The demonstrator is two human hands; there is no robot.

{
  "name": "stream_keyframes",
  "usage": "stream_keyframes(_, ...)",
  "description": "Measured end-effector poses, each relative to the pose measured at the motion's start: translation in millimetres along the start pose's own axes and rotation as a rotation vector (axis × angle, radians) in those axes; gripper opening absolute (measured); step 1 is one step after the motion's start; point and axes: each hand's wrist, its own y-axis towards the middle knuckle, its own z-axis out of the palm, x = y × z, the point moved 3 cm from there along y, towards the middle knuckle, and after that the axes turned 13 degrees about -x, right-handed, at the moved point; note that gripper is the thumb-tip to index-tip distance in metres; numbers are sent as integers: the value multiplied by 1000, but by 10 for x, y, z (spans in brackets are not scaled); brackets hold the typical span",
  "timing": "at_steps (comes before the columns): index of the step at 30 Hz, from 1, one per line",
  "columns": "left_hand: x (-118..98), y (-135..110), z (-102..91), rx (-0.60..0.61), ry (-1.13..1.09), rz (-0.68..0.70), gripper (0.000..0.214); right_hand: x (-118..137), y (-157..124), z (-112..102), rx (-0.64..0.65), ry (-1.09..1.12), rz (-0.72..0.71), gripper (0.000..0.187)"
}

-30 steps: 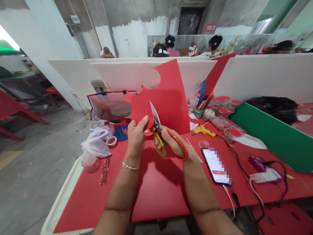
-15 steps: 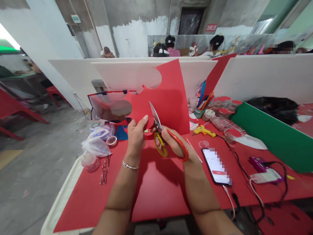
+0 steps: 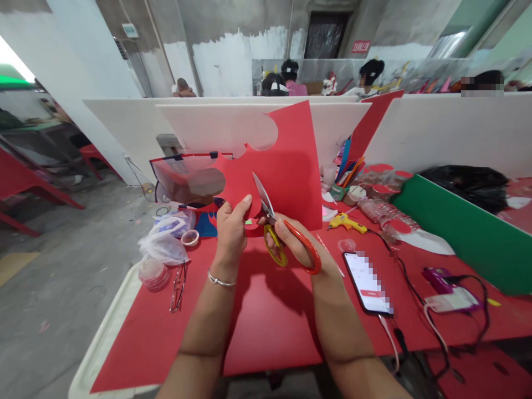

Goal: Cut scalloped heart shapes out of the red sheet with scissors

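Raised above the table is a sheet of red paper with round bites cut from its left and top edges. My left hand pinches the sheet near its lower left, thumb on the near face. In my right hand is a pair of scissors with one orange and one yellow handle loop. A blade lies against the near face of the paper, pointing up and left; where the other blade runs is hard to see. Small cut edges of red paper curl between the two hands.
A phone on a cable lies to the right on the red tabletop. Beyond it are a yellow glue gun and stacked clear lids. Eyeglasses and a plastic bag lie left. A white partition stands behind.
Part of the sheet's upper edge has shifted very slightly right, and the yellow handle loop has moved a touch to the right. Both hands keep their hold.
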Motion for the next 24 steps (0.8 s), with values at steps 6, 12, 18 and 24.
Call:
stream_keyframes(6, -13, -9, 7, 13, 4, -8, 30, 29, -6, -7, -5, -24, -10, 43)
stream_keyframes(12, -15, -8, 11, 7, 2, -3, 27, 6, -2, -17, -13, -26, -13, 46)
stream_keyframes(18, 3, -1, 2, 14, -20, -20, 26, 14, -3, -16, -17, -44, 4, 46)
stream_keyframes(24, -11, -15, 14, 19, -30, -12, 28, 12, -2, 9, -9, 8, 1, 47)
